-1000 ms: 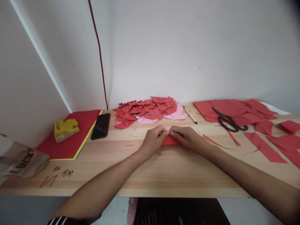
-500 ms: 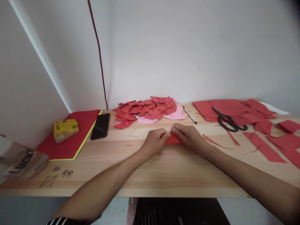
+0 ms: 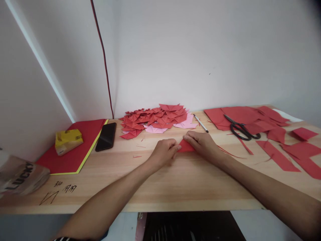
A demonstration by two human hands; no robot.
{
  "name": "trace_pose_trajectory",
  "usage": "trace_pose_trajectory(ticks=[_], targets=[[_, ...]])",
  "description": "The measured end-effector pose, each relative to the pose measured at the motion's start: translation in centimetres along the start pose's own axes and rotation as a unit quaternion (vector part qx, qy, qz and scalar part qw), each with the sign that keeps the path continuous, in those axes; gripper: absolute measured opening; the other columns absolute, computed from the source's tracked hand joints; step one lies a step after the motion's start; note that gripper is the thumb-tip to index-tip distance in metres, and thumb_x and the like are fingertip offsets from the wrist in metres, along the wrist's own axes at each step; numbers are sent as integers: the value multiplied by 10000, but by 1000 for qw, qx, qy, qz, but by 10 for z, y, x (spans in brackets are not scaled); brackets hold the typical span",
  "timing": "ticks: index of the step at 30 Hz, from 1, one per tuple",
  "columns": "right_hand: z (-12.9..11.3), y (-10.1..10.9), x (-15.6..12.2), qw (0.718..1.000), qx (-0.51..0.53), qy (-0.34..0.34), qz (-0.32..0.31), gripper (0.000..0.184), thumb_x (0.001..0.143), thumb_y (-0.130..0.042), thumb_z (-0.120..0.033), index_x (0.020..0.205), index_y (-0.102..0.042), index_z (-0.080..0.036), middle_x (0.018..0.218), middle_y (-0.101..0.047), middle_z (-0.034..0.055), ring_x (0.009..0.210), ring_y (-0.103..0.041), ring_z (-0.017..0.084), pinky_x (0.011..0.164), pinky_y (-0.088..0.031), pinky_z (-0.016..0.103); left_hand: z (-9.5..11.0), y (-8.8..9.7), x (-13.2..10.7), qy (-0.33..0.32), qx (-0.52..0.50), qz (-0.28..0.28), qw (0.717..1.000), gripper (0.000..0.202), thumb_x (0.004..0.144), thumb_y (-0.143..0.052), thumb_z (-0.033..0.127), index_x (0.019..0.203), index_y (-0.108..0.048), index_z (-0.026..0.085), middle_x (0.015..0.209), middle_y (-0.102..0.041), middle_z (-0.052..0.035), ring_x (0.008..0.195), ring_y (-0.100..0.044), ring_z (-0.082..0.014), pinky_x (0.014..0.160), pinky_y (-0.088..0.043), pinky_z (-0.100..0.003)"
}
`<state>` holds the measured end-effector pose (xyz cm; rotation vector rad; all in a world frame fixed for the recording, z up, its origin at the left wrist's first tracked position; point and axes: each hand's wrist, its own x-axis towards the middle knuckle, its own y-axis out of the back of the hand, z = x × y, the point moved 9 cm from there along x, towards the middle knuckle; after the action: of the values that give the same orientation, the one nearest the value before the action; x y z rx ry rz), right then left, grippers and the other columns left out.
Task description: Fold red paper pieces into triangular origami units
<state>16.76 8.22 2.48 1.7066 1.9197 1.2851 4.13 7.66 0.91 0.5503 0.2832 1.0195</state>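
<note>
Between my hands is a small piece of red paper point(image 3: 186, 146), low over the wooden table point(image 3: 160, 190); its visible part looks like a triangle. My left hand point(image 3: 164, 151) pinches its left corner between thumb and curled fingers. On the other side, my right hand point(image 3: 202, 144) is closed on the paper's upper right part, the thumb lying along it and hiding that edge. Beyond the hands lies a heap of folded red paper pieces point(image 3: 155, 118), with a few pink folded pieces point(image 3: 184, 124) under it.
Black-handled scissors point(image 3: 242, 129) rest on red sheets point(image 3: 235, 112) at the right, near cut red strips point(image 3: 278, 155). A pen point(image 3: 200, 123) lies by the heap. Leftward are a phone point(image 3: 106, 136), a yellow packet point(image 3: 69, 141) on a red sheet point(image 3: 92, 129) and a "LUCKY" container point(image 3: 25, 175).
The right hand has shifted slightly away from the left, and more of the red paper shows between them. The whole view has turned a little.
</note>
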Motion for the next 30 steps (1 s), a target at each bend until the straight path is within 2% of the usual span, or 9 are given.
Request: trace_pose_trajectory(ticks=[3, 7, 11, 14, 19, 26, 30], targets=[[2, 4, 0, 1000, -5, -7, 11, 366, 938, -385, -393, 622, -325, -218, 567, -405, -27, 552, -412, 131, 554, -304, 272, -1, -1, 0, 0, -6, -10, 1000, 289, 856, -495, 318, 602, -488, 180, 518, -520, 40, 525, -456, -111, 582, -332, -226], [2, 8, 1, 1000, -5, -7, 14, 357, 938, -382, -377, 624, -321, -218, 572, -411, -24, 549, -411, 132, 558, -307, 275, -2, 1, 2, 0, 16, 8, 1000, 259, 848, -506, 293, 618, -514, 175, 536, -498, 43, 542, -439, -110, 586, -314, -226], [2, 10, 1, 1000, -3, -2, 14, 357, 940, -380, -379, 627, -318, -218, 571, -391, -28, 547, -403, 129, 554, -305, 272, 1, -1, 1, -7, 20, -1, 1000, 290, 859, -490, 319, 607, -484, 176, 535, -480, 42, 544, -422, -110, 571, -295, -230], [-1, 3, 0, 1000, 13, 14, -7, 366, 944, -379, -394, 628, -330, -217, 579, -391, -29, 560, -407, 125, 556, -317, 260, 3, -5, -1, -9, 1, -15, 1000, 252, 863, -475, 310, 648, -480, 178, 551, -492, 44, 546, -425, -109, 570, -297, -230], [-11, -14, -4, 997, 34, 45, -56, 376, 960, -372, -422, 658, -420, -203, 598, -456, -28, 568, -428, 113, 553, -322, 239, 8, -5, -3, -50, -7, 9, 999, 213, 868, -456, 278, 681, -445, 178, 589, -397, 55, 581, -367, -102, 581, -271, -231], [-14, -22, -6, 994, 57, 52, -76, 376, 965, -363, -435, 671, -413, -204, 603, -452, -26, 572, -430, 116, 546, -314, 236, 6, -5, -3, -60, -31, 19, 998, 254, 859, -457, 272, 631, -401, 175, 583, -361, 48, 602, -349, -107, 589, -255, -244], [-12, -20, -6, 996, 41, 36, -65, 379, 961, -372, -425, 654, -395, -205, 586, -437, -30, 559, -416, 116, 545, -301, 243, 8, -2, -3, -61, -42, 31, 997, 285, 854, -478, 290, 607, -399, 171, 573, -367, 49, 590, -346, -101, 590, -267, -239]])
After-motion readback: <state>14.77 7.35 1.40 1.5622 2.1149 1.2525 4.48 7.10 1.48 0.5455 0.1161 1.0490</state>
